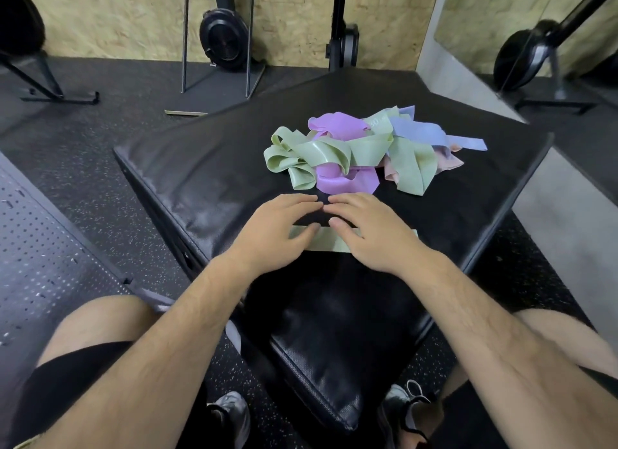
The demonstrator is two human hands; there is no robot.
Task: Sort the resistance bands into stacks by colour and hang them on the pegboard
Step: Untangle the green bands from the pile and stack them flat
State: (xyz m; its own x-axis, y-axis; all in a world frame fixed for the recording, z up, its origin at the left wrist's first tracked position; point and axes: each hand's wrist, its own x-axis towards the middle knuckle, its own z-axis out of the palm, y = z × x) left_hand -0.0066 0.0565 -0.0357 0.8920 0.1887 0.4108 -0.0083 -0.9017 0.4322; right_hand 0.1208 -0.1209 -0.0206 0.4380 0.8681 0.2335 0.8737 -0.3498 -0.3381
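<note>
Closest to the camera are the two shoes (230,415) down on the speckled rubber floor (100,167), with bare knees and black shorts (67,375) on either side, so the person is sitting right up against the tabletop (200,167), which is a big black padded box

Both forearms reach forward onto it. The left grip (281,231) and the right grip (371,234) lie side by side, palms down, fingers pretty much straight and the fingertips almost meeting in the middle. Neither one is wrapped around anything, they're just pressing flat

Under them is one green band (324,243) laid out flat as a strip across the near part of the tabletop. It pokes out between the two thumbs, and its right end shows past the right wrist. Most of it is covered by the palms

Just beyond the fingertips is the unsorted pile: several more green bands (321,154) looped and twisted on the left and front, purple bands (337,127) at the back and front, blue bands (421,131) at the far right, and a bit of pink band (448,161) sticking out underneath. It sits near the hands but apart from the flat strip

The pegboard (40,248) is a dark perforated panel off to the left, down by the floor next to the left knee
</note>
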